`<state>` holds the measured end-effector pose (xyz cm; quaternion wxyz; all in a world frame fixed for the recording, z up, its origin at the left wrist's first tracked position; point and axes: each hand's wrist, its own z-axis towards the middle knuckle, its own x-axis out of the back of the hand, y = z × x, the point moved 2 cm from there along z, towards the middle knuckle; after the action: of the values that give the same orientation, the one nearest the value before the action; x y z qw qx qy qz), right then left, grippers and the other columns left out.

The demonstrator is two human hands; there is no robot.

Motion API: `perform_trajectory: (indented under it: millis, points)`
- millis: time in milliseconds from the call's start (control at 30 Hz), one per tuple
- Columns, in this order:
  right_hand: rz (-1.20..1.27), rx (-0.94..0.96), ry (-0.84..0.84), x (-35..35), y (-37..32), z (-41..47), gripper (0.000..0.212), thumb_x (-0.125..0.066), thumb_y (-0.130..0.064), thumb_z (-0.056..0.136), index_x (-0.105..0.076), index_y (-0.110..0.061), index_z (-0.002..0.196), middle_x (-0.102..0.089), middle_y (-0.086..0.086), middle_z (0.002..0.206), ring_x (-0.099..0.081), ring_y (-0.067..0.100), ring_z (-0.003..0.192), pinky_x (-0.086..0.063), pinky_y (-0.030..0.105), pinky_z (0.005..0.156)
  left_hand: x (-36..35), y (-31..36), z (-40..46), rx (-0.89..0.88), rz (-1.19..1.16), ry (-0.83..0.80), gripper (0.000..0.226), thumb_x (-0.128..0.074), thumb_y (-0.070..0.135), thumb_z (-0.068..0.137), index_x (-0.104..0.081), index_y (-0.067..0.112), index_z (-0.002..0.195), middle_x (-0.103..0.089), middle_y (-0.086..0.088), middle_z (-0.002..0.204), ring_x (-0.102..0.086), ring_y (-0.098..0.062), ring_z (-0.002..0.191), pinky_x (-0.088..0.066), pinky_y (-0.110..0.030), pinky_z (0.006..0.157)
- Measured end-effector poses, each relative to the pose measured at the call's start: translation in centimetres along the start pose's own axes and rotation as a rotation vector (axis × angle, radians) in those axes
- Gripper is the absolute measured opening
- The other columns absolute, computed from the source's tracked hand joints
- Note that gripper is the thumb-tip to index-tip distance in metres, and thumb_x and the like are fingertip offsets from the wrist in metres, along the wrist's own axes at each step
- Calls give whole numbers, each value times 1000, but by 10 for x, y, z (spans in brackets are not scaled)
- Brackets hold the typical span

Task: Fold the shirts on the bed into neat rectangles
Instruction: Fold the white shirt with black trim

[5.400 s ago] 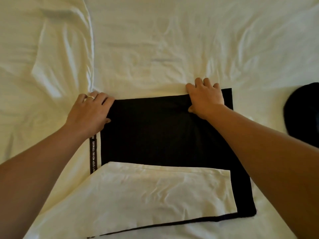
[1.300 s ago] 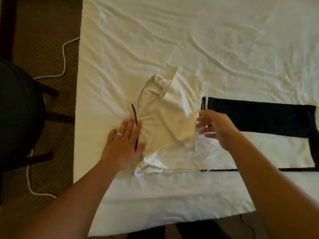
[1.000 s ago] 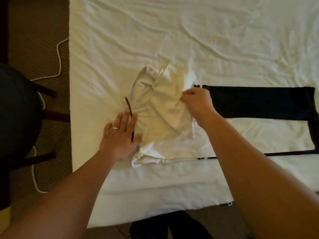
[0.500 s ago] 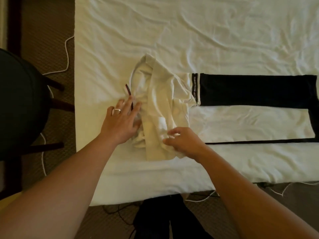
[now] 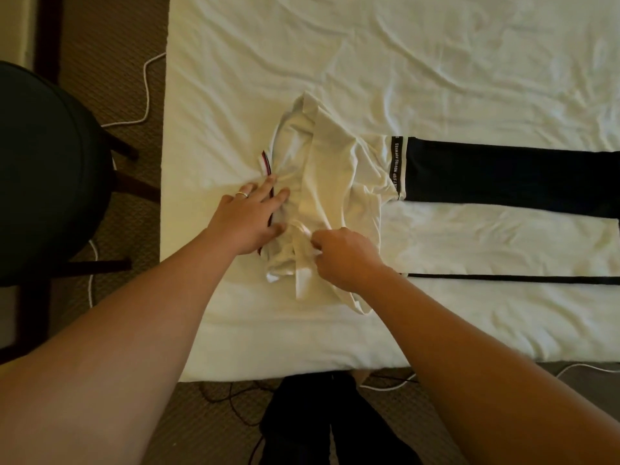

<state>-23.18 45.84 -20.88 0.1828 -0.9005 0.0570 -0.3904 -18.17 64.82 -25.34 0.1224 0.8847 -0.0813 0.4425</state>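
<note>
A crumpled white shirt (image 5: pixel 330 182) with a red-striped collar edge lies bunched near the left corner of the bed (image 5: pixel 369 62). My left hand (image 5: pixel 250 218) presses flat on its left side, fingers spread over the collar stripe. My right hand (image 5: pixel 345 255) pinches a fold of the white fabric at the shirt's near edge. To the right lies a folded black-and-white shirt (image 5: pixel 503 209) with a lettered black band, partly under the white one.
A dark round chair (image 5: pixel 43 169) stands left of the bed on brown carpet. White cables (image 5: pixel 146 92) trail on the floor. My dark-trousered legs (image 5: pixel 322 421) show at the bed's near edge. White wrinkled sheet stretches beyond the shirts.
My right hand has moved left along the shirt's near edge and closed on a fold. The left hand stays pressed on the collar side. The view has shifted slightly.
</note>
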Motion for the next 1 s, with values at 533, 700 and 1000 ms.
perform_trajectory:
  millis: [533, 700, 1000]
  points:
    - [40, -141, 19, 4, -24, 29, 22, -58, -37, 93, -49, -18, 99, -46, -1, 82, -54, 26, 81, -41, 34, 68, 1, -3, 1, -35, 37, 24, 72, -45, 61, 99, -14, 38, 160, 2, 3, 171, -17, -32, 153, -30, -50, 111]
    - [127, -183, 60, 1, -20, 28, 11, -58, -13, 88, -49, -13, 82, -50, 3, 75, -55, 24, 70, -39, 28, 55, 7, -4, 5, -56, 92, 93, 70, -40, 57, 100, -14, 30, 160, -15, 0, 166, -31, -33, 144, -35, -49, 104]
    - [223, -182, 72, 38, -15, 25, 31, -61, -39, 89, -64, -9, 80, -64, 2, 72, -62, 22, 67, -47, 30, 63, 35, 2, 24, -36, 116, 161, 39, -34, 30, 104, -50, 20, 138, -44, -6, 143, -40, -36, 131, -34, -49, 101]
